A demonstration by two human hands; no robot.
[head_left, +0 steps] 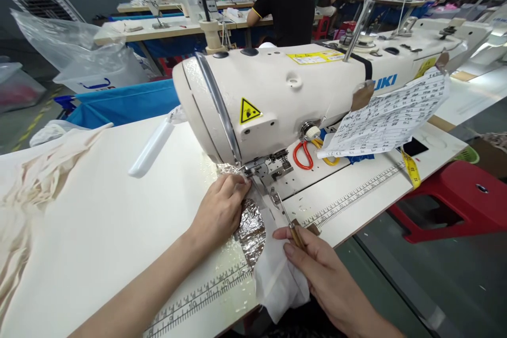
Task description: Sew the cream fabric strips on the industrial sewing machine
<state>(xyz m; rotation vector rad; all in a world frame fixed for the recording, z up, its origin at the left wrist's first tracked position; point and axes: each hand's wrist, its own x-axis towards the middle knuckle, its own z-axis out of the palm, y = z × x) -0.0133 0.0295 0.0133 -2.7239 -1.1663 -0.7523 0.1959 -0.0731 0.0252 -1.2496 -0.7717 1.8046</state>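
A piece of thin white fabric runs from under the needle area of a white sewing machine and hangs over the table's front edge. Beside the needle, my left hand is closed, with its fingertips pinching the fabric's upper end close to the presser foot. My right hand grips an awl-like tool with a wooden handle and a thin metal shaft pointing toward the needle area. That hand also rests against the fabric. Crinkled clear film covers the table between my hands.
Scissors with red handles lie under the machine arm, behind a handwritten sheet. A yellow tape measure hangs at the right. Cream fabric spreads at left. A red stool stands right. A person sits beyond.
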